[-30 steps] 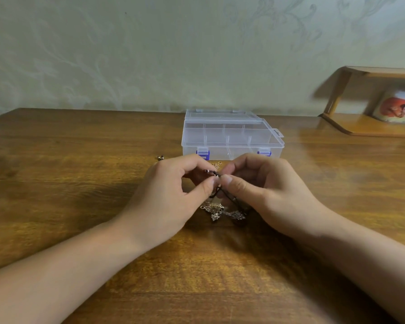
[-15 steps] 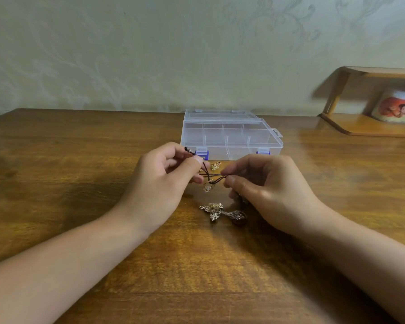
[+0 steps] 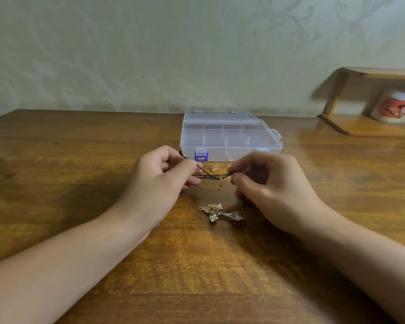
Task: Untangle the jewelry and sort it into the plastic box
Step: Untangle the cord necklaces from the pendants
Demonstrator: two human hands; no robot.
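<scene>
Fingers (image 3: 237,177) of both hands pinch the black cord (image 3: 214,176) stretched between them.

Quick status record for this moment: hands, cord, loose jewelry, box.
left hand: pinches one end of the black cord
right hand: pinches the other end
cord: stretched between both hands above the table, small gold pendant hanging from it
loose jewelry: tangled cluster on the table nearer the person; small gold piece by the box
plastic box: lid closed

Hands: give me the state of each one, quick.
Left hand: pinching one end of the thin black cord.
Right hand: pinching the other end of the cord.
</scene>
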